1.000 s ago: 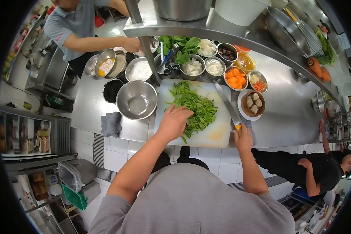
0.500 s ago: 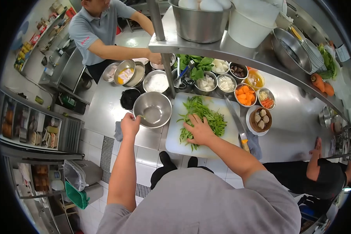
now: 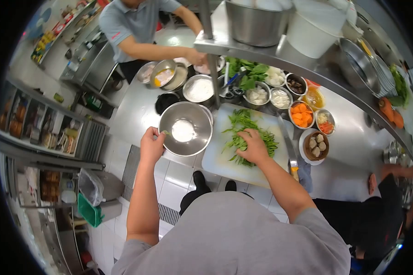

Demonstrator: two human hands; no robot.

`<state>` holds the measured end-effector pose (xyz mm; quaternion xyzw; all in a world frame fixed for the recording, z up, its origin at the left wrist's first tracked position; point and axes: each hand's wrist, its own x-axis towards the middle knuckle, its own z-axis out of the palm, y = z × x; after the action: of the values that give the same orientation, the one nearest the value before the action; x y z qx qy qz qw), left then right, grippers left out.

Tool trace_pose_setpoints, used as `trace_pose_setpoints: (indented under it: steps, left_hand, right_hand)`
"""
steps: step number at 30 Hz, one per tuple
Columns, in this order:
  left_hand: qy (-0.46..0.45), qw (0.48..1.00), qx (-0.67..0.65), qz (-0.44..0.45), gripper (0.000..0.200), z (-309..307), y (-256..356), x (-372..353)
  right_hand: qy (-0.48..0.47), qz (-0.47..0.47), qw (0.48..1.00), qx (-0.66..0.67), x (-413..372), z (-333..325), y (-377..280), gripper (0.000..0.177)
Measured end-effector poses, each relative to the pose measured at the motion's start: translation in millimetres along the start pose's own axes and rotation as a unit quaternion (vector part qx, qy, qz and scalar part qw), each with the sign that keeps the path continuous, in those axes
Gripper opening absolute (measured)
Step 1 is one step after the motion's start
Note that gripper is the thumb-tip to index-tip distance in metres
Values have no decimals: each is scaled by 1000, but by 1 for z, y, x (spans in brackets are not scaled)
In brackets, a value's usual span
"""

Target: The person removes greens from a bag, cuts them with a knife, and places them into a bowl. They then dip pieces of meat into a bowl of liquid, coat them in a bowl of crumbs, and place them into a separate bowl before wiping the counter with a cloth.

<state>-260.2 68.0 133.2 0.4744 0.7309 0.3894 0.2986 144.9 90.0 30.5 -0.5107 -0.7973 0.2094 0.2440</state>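
My left hand (image 3: 152,144) grips the rim of a steel bowl (image 3: 176,117), with the thumb at the near-left edge. A small green scrap shows by that thumb; the inside of the bowl is shiny and bare. My right hand (image 3: 253,147) rests over a heap of cut leafy greens (image 3: 246,120) on a white cutting board (image 3: 215,153), fingers curled into the greens and partly hidden. Along the board's right edge lies a knife (image 3: 287,140), blade pointing away from me, its handle over a grey cloth (image 3: 304,176).
Behind the board stand several small bowls, among them carrot slices (image 3: 301,114) and white powder (image 3: 199,90). A steamer basket of dumplings (image 3: 316,145) is at right. A steel shelf (image 3: 280,57) overhangs the table. A co-worker's arm (image 3: 170,56) reaches in at far left; another person (image 3: 367,215) is at right.
My left hand has brought the bowl nearer to me and closer to the board, seemingly raised. My right hand's spread fingers have curled in on the greens. The view has shifted.
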Motion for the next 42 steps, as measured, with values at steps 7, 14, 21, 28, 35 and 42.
trace_pose_setpoints:
  steps: [7,14,21,28,35,42]
  left_hand:
    - [81,974,-169,-127,22,-102,-82,-63]
    - [296,929,-121,-184,20,-253,-199,-133]
    - [485,836,-93,-240,22,-411,-308,-211]
    - [599,763,124,-209,31,-609,-378,-226]
    - [641,579,461,-203,23,-736,-349,-193]
    - [675,523,463,-238,21,-806,-358,-189]
  right_hand:
    - [-9,9,1000,10,5,12,2,67]
    - [-7,6,1000,-18,8,28,7,67]
    - [-10,23,998,-49,18,42,7,66]
    - [-27,65,992,-105,27,50,-2,69]
    - [-5,95,983,-154,24,66,-21,67]
    - [-9,147,972,-182,27,75,-37,68]
